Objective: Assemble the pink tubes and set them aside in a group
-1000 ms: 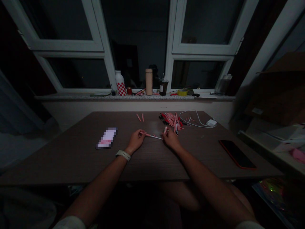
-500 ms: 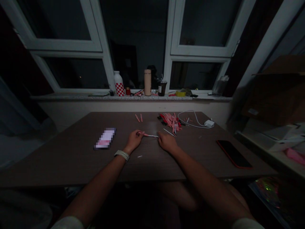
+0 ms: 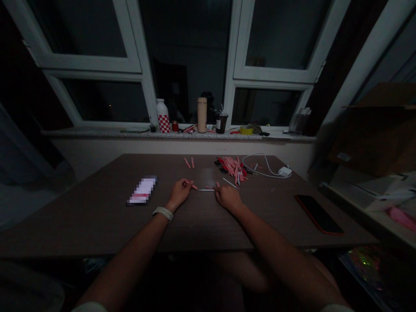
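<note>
My left hand (image 3: 180,192) rests on the wooden table (image 3: 97,225), shut on a short pink pen piece (image 3: 194,186). A thin white pen refill (image 3: 206,190) spans the gap between my hands, its far end at the fingertips of my right hand (image 3: 228,197). A small pink bit (image 3: 217,184) shows at those fingertips. Another white refill (image 3: 230,183) lies just beyond my right hand, beside a heap of pink and red pen parts (image 3: 232,168). Two loose pink pen barrels (image 3: 190,162) lie further back.
A white charger with its cable (image 3: 284,172) lies right of the heap. A phone in an orange-red case (image 3: 318,213) lies at right, and a pixelated flat item (image 3: 142,190) at left. Bottles and cups stand on the windowsill (image 3: 130,134) behind the table.
More bare white refill now shows between my hands, and less pink shows at my left hand. My hands sit slightly closer to me, and the view has shifted slightly.
</note>
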`<state>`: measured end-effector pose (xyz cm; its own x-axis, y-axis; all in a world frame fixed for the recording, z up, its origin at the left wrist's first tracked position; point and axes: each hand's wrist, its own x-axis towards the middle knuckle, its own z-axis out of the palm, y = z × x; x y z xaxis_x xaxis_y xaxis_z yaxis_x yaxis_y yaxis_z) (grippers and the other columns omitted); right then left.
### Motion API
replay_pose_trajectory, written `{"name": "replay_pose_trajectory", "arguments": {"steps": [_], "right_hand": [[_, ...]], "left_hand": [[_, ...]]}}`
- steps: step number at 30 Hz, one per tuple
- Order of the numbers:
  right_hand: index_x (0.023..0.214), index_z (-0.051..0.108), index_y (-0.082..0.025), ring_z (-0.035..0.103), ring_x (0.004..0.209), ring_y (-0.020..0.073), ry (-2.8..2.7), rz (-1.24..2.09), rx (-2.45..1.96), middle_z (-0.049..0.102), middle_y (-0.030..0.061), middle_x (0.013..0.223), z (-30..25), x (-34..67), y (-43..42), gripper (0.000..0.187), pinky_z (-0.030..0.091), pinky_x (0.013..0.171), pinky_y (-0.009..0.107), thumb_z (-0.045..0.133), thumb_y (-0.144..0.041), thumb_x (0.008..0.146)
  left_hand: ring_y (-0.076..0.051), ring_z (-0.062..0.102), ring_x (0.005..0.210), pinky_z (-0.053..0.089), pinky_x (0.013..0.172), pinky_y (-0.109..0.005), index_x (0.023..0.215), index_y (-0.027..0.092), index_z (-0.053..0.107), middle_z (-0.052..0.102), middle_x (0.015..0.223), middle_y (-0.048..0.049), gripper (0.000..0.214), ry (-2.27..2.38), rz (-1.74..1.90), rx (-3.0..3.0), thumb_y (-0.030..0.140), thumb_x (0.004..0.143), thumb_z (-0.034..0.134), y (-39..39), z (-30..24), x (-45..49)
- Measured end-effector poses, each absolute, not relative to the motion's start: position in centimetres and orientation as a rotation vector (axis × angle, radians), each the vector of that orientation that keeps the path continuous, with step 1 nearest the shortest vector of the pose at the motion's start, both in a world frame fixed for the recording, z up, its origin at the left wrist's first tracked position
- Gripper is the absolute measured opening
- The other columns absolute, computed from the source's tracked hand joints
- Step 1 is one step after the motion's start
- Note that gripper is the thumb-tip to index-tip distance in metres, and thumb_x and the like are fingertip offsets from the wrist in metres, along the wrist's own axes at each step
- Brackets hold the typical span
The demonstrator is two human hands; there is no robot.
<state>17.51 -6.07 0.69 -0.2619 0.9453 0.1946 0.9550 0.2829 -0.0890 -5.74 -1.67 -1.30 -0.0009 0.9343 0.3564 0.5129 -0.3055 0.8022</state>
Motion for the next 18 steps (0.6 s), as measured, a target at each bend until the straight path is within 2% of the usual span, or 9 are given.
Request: {"name": "replay_pose_trajectory", "arguments": {"steps": [5, 11, 18], "right_hand": [[0.126, 0.070, -0.029, 0.072, 0.100, 0.0240, -2.345, -0.048, -1.785, 0.075, 0.0122, 0.109, 0.9, 17.4, -6.2, 0.047, 0.052, 0.085, 0.032, 0.029, -0.037, 0.105], [0.125, 0.070, -0.028, 0.072, 0.099, 0.0240, -2.342, -0.060, -1.781, 0.075, 0.0118, 0.109, 0.8, 17.4, -6.1, 0.047, 0.052, 0.083, 0.032, 0.028, -0.037, 0.105], [0.123, 0.070, -0.027, 0.072, 0.101, 0.0250, -2.356, -0.057, -1.771, 0.075, 0.0130, 0.109, 0.8, 17.5, -6.1, 0.047, 0.052, 0.085, 0.033, 0.028, -0.039, 0.105]], "left_hand": [[-0.022, 0.064, 0.072, 0.045, 0.068, -0.030, 0.078, 0.020, 0.066, 0.076, 0.079, -0.0076, 0.027, 1.564, 1.236, 1.910, 0.044, 0.086, 0.056, -2.2, -1.0, -6.5], [-0.020, 0.060, 0.069, 0.044, 0.067, -0.029, 0.085, 0.018, 0.067, 0.072, 0.075, -0.0058, 0.028, 1.495, 1.318, 1.982, 0.045, 0.086, 0.059, -2.7, -0.5, -6.1], [-0.019, 0.060, 0.073, 0.045, 0.072, -0.030, 0.068, 0.020, 0.065, 0.069, 0.077, -0.0058, 0.041, 1.500, 1.314, 2.118, 0.049, 0.094, 0.051, -2.8, -0.3, -6.2]]}}
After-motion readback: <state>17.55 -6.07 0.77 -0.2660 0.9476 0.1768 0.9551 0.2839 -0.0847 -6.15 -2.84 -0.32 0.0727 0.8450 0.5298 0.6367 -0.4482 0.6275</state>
